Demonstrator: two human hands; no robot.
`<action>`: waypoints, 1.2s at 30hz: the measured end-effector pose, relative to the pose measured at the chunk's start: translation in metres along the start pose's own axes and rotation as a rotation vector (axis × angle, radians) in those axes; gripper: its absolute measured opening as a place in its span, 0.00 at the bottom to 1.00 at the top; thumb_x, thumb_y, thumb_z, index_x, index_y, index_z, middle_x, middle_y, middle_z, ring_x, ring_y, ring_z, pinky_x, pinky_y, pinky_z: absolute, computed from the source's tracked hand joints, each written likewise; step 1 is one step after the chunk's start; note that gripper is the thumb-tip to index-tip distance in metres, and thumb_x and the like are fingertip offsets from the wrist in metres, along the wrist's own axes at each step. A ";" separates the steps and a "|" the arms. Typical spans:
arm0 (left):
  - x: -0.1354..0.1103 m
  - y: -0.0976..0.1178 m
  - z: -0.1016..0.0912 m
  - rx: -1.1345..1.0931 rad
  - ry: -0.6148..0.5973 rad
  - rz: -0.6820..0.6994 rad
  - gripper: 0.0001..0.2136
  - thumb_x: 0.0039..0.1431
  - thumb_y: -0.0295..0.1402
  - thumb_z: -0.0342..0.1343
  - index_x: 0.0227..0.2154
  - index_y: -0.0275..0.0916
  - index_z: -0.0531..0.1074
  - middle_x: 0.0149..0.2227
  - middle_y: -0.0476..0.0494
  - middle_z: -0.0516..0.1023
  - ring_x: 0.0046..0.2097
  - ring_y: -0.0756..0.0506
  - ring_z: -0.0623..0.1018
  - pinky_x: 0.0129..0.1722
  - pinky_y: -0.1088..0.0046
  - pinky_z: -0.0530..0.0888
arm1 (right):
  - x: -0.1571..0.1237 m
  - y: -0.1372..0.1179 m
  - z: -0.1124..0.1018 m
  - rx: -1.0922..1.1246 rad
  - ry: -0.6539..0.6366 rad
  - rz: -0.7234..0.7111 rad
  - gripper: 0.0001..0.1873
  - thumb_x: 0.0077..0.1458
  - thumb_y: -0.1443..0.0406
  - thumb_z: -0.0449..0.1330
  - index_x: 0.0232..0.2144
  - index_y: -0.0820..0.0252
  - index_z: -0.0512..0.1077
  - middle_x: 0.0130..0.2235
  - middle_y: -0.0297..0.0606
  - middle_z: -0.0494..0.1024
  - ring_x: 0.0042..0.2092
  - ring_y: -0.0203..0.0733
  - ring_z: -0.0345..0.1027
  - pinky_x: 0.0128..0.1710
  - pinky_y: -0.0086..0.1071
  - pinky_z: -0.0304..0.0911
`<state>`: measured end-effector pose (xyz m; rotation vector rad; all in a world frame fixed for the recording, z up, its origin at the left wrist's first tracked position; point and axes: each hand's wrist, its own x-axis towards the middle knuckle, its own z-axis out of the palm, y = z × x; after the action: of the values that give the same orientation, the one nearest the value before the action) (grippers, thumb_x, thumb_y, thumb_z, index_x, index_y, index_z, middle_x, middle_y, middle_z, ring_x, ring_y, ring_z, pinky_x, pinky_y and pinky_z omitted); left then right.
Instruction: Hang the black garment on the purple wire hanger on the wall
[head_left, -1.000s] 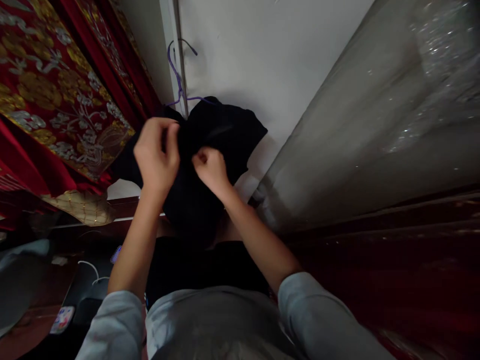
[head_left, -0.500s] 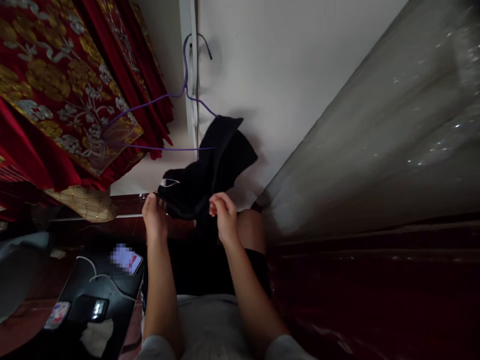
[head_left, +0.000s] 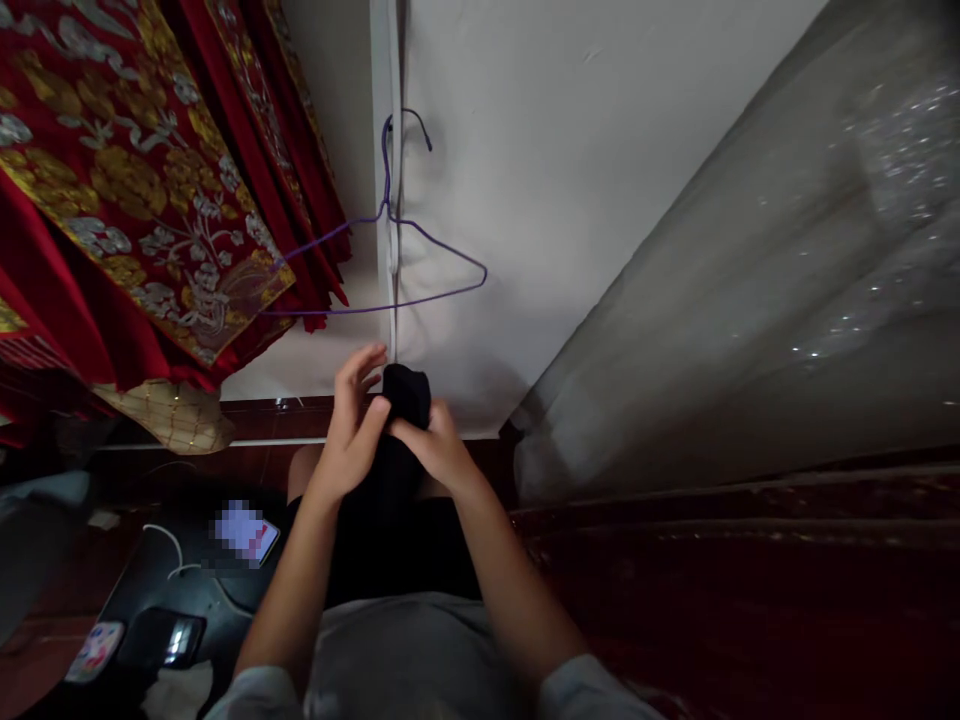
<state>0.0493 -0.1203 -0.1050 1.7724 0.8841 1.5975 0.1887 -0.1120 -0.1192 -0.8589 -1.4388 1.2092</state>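
A dark bundle of cloth, a black garment (head_left: 407, 388), is gathered above my lap; its exact kind does not show. My right hand (head_left: 437, 450) is closed on it, thumb in front and the other fingers mostly hidden behind the fabric. Beside the garment's left edge, my left hand (head_left: 352, 425) has its fingers spread, with the thumb touching or very close to the cloth. Above both hands a purple wire hanger (head_left: 439, 292) hangs bare from a white strip on the wall.
Red embroidered cloth (head_left: 165, 200) hangs at upper left. Below left, a dark stool or bench top (head_left: 142, 570) bears a lit phone (head_left: 251, 535), a white cable (head_left: 178, 545) and a black shiny object (head_left: 169, 637). Grey plastic-like sheeting (head_left: 712, 280) covers the right side.
The black garment has come off the hanger and down into a bunch near my lap. My hands have moved closer together, and my left fingers have spread.
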 end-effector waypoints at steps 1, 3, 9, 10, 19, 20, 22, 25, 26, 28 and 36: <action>0.001 -0.007 -0.009 -0.019 -0.066 -0.029 0.27 0.68 0.50 0.54 0.65 0.44 0.65 0.60 0.34 0.72 0.61 0.37 0.74 0.60 0.59 0.72 | 0.008 -0.012 -0.005 -0.050 -0.040 -0.017 0.03 0.49 0.64 0.60 0.27 0.59 0.72 0.27 0.32 0.71 0.31 0.38 0.65 0.31 0.30 0.61; 0.001 -0.022 -0.028 0.021 -0.236 -0.109 0.27 0.68 0.53 0.53 0.62 0.41 0.70 0.51 0.33 0.79 0.52 0.37 0.80 0.53 0.61 0.77 | 0.029 -0.036 -0.019 -0.161 -0.104 -0.128 0.02 0.45 0.67 0.60 0.23 0.60 0.72 0.24 0.31 0.69 0.29 0.36 0.62 0.29 0.29 0.58; 0.010 -0.048 -0.083 0.354 -0.480 -0.252 0.14 0.66 0.44 0.57 0.36 0.39 0.79 0.34 0.42 0.80 0.36 0.42 0.79 0.38 0.71 0.74 | 0.125 -0.033 -0.053 -0.349 0.080 -0.401 0.16 0.42 0.74 0.59 0.36 0.59 0.76 0.40 0.35 0.78 0.39 0.39 0.70 0.43 0.32 0.64; 0.013 -0.047 -0.091 0.422 -0.449 -0.250 0.13 0.65 0.43 0.58 0.34 0.39 0.78 0.32 0.43 0.79 0.34 0.43 0.77 0.35 0.72 0.72 | 0.138 -0.021 -0.057 -0.382 0.086 -0.361 0.18 0.42 0.75 0.59 0.37 0.59 0.76 0.41 0.35 0.79 0.40 0.39 0.70 0.44 0.32 0.64; 0.028 -0.042 -0.136 0.718 -0.616 -0.290 0.10 0.62 0.40 0.56 0.31 0.43 0.77 0.28 0.45 0.77 0.28 0.43 0.74 0.31 0.72 0.65 | 0.134 0.002 -0.104 -0.493 0.273 -0.169 0.08 0.44 0.74 0.62 0.19 0.61 0.67 0.22 0.28 0.65 0.26 0.32 0.58 0.28 0.29 0.52; 0.032 -0.043 -0.137 0.760 -0.601 -0.270 0.09 0.62 0.39 0.56 0.31 0.43 0.78 0.28 0.44 0.78 0.29 0.42 0.74 0.32 0.71 0.65 | 0.128 -0.005 -0.110 -0.498 0.260 -0.193 0.09 0.43 0.73 0.62 0.18 0.61 0.67 0.22 0.28 0.64 0.26 0.32 0.57 0.28 0.29 0.52; 0.044 -0.041 -0.138 0.805 -0.527 -0.218 0.09 0.62 0.38 0.54 0.29 0.42 0.76 0.27 0.44 0.76 0.29 0.42 0.73 0.32 0.71 0.65 | 0.117 -0.016 -0.119 -0.487 0.266 -0.226 0.09 0.44 0.72 0.64 0.18 0.61 0.67 0.22 0.29 0.64 0.26 0.32 0.57 0.28 0.29 0.52; 0.069 -0.032 -0.127 0.765 -0.398 -0.120 0.13 0.65 0.39 0.51 0.28 0.40 0.72 0.27 0.45 0.74 0.30 0.44 0.72 0.35 0.71 0.68 | 0.108 -0.022 -0.128 -0.414 0.308 -0.234 0.07 0.43 0.70 0.65 0.20 0.61 0.69 0.23 0.30 0.67 0.28 0.34 0.60 0.29 0.29 0.56; 0.078 -0.028 -0.120 0.736 -0.358 -0.082 0.13 0.66 0.40 0.50 0.29 0.39 0.72 0.29 0.44 0.75 0.32 0.44 0.73 0.37 0.70 0.70 | 0.106 -0.022 -0.129 -0.386 0.318 -0.227 0.06 0.42 0.69 0.65 0.21 0.61 0.70 0.24 0.30 0.68 0.28 0.35 0.62 0.29 0.30 0.57; 0.095 -0.020 -0.102 0.681 -0.306 -0.023 0.13 0.68 0.40 0.48 0.34 0.38 0.73 0.36 0.41 0.77 0.38 0.42 0.76 0.44 0.67 0.72 | 0.102 -0.020 -0.126 -0.351 0.309 -0.205 0.05 0.41 0.69 0.65 0.21 0.60 0.70 0.24 0.31 0.70 0.28 0.36 0.63 0.28 0.30 0.59; 0.139 -0.016 -0.071 0.643 -0.176 0.193 0.16 0.64 0.29 0.48 0.54 0.40 0.69 0.51 0.40 0.79 0.53 0.41 0.78 0.58 0.60 0.71 | 0.085 -0.023 -0.104 -0.371 0.074 -0.262 0.09 0.45 0.67 0.63 0.33 0.58 0.77 0.36 0.38 0.81 0.42 0.48 0.76 0.47 0.41 0.72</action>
<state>-0.0148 -0.0007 -0.0263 2.4586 1.2667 1.3186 0.2728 -0.0132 -0.0786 -0.9173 -1.6840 0.7191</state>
